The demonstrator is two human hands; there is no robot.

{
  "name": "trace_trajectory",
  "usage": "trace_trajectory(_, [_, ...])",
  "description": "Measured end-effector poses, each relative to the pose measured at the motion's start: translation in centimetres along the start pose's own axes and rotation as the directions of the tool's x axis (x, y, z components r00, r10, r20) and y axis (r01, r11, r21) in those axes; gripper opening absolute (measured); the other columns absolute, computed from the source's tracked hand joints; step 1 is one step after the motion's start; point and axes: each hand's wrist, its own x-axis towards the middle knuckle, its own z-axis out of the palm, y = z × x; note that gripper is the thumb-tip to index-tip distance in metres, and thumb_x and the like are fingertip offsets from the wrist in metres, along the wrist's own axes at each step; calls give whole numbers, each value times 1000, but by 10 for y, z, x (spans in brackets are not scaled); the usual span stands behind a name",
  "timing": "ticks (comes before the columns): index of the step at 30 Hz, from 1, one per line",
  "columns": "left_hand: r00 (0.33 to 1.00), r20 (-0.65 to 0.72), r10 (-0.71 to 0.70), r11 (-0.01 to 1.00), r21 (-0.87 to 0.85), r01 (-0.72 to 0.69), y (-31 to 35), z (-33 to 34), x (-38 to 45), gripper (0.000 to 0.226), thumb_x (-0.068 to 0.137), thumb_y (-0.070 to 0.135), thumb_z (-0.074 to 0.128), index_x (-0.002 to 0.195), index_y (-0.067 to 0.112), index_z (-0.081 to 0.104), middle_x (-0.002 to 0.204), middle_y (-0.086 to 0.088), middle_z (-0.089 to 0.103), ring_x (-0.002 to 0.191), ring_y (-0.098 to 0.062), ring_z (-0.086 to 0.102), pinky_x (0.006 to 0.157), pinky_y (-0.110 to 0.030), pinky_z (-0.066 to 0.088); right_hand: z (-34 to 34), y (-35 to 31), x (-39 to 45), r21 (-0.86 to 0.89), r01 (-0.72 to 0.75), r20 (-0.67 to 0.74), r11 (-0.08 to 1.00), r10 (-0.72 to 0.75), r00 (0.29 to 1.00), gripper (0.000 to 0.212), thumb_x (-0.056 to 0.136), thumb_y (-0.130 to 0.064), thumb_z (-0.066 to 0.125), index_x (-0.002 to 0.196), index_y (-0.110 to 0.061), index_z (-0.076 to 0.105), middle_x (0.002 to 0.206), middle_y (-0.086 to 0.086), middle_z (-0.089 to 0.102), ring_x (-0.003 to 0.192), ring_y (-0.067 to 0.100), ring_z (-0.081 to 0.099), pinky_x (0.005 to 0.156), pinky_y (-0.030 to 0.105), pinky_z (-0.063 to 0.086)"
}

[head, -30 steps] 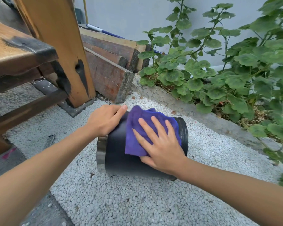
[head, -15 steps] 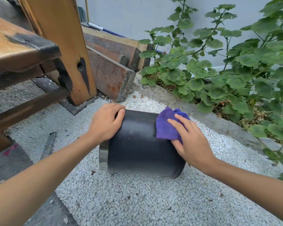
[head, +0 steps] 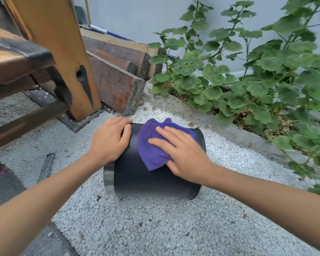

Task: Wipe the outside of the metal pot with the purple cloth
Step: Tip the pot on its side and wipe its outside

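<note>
- White gravel (head: 155, 228) fills the lower half of the frame; leafy green plants (head: 257, 74) fill the upper right, behind a concrete kerb.
- A wooden post (head: 59, 52) and stacked timber beams (head: 118, 71) stand in the upper left.
- The metal pot (head: 151, 180) lies on its side on the gravel at the centre of the frame, dark wall facing up, its shiny band toward the left.
- My left hand (head: 111, 139) rests curled over the pot's upper left edge, fingers bent against the wall.
- My right hand (head: 181, 152) lies flat with fingers spread, pressing the purple cloth (head: 151, 145) against the pot's upper wall.
</note>
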Motion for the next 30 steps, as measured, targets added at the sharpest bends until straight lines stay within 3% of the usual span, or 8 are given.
trace_trajectory(5, [988,29,149,956,250,-152,13,-3,0,48,100,39,30,126,21,66,126,2,68,120,-24,60,105,-47,40,-10,38,-5,123,-319,9,940,321,947,56,92,-28,56,147,-26,48,154,3,48,147,28,34,120,45,28])
trace_trajectory(11, [982,145,117,897,410,-167,35,15,4,53,99,49,22,145,36,45,133,-11,59,124,-30,53,110,-53,30,-3,40,6,103,-454,3,885,456,890,55,96,-44,45,149,-28,44,151,9,48,146,33,31,119,47,29])
trace_trajectory(15, [977,162,138,891,411,-194,45,28,8,57,98,56,22,150,37,38,140,-7,54,131,-29,47,109,-52,30,-3,46,14,91,-444,-4,891,447,895,53,97,-44,47,146,-25,45,142,5,57,140,31,38,116,44,33])
trace_trajectory(21, [982,148,121,904,393,-170,43,32,21,56,97,58,24,145,38,45,132,-4,60,124,-26,52,106,-50,33,15,38,-5,40,-464,-67,885,466,882,62,99,-43,50,156,-23,33,162,11,34,154,27,18,121,42,29])
trace_trajectory(27, [989,109,101,904,405,-137,47,40,26,52,102,49,24,145,31,46,143,-7,54,135,-29,46,111,-52,30,26,27,-23,46,-542,-46,839,544,838,69,98,-43,52,159,-29,22,169,10,13,156,35,3,94,48,55])
trace_trajectory(30, [986,114,121,902,403,-157,59,53,19,52,105,41,22,150,21,40,155,-3,44,146,-24,34,115,-52,26,29,31,-26,56,-552,-24,832,554,832,71,99,-46,51,159,-32,16,170,9,3,156,33,4,99,50,52])
